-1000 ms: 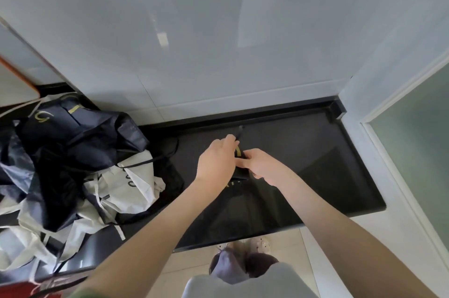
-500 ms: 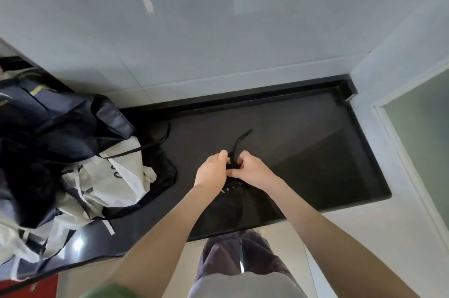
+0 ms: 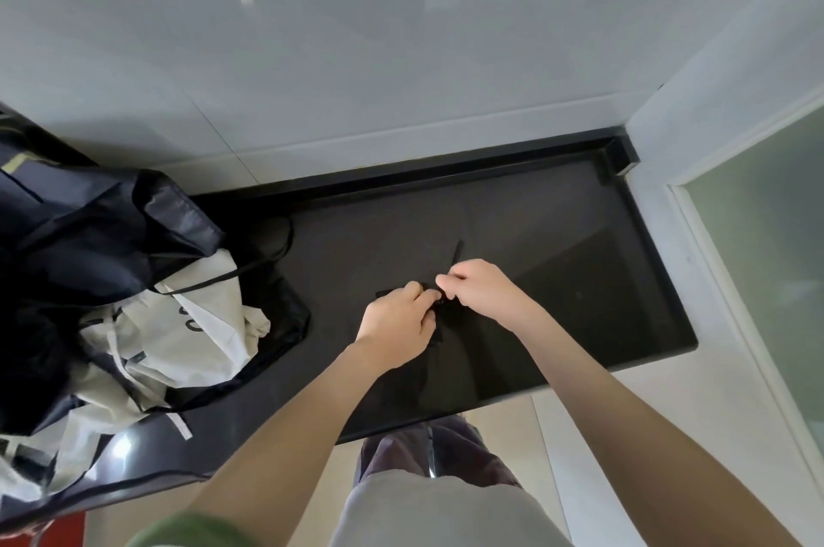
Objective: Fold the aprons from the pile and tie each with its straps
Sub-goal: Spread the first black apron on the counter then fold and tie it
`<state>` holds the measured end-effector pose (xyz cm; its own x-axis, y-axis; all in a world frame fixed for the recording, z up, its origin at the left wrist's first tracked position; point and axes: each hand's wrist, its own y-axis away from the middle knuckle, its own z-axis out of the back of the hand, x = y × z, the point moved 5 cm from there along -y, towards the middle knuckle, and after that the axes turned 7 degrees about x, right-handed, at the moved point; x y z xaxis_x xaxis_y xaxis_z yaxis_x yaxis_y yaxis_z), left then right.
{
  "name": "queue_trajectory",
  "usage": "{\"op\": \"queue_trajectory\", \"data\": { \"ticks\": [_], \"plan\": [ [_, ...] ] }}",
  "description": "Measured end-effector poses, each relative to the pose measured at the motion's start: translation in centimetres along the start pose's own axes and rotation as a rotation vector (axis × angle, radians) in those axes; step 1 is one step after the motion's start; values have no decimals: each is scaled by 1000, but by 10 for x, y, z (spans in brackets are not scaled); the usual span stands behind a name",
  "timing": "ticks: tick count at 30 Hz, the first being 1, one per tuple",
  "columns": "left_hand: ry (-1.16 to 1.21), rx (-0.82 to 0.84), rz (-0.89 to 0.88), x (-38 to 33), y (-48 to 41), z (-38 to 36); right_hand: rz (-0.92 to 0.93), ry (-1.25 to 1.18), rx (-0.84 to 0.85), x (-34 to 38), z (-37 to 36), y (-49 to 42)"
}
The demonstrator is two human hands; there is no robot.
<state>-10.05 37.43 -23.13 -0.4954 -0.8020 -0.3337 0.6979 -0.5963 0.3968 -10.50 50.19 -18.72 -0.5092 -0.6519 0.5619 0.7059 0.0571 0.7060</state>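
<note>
My left hand [image 3: 397, 323] and right hand [image 3: 481, 294] are close together, fingertips almost touching, over the small folded black fabric apron [image 3: 450, 341]. It lies mid-way along the glossy black stone countertop [image 3: 579, 279]. Each hand pinches the apron's thin black strap [image 3: 455, 254] at the knot between them. One strap end points toward the white tiled wall [image 3: 401, 56]. The heap of crumpled navy and cream aprons [image 3: 133, 279] sits well apart, at my left.

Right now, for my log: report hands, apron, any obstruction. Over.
Left hand and right hand both pinching black strap at folded apron, centre counter. Knot not visible. Pile of unfolded aprons lies apart, left; nothing obstructing.
</note>
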Motion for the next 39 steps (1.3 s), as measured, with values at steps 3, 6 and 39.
{"op": "queue_trajectory", "data": {
  "ticks": [3,6,39],
  "plan": [
    [279,58,87,7,-3,6,101,-160,63,15,-4,2],
    [676,103,168,16,-5,3,174,-340,73,16,-5,4],
    [1356,155,111,20,3,7,-75,-599,26,-22,-40,-7]
  ]
}}
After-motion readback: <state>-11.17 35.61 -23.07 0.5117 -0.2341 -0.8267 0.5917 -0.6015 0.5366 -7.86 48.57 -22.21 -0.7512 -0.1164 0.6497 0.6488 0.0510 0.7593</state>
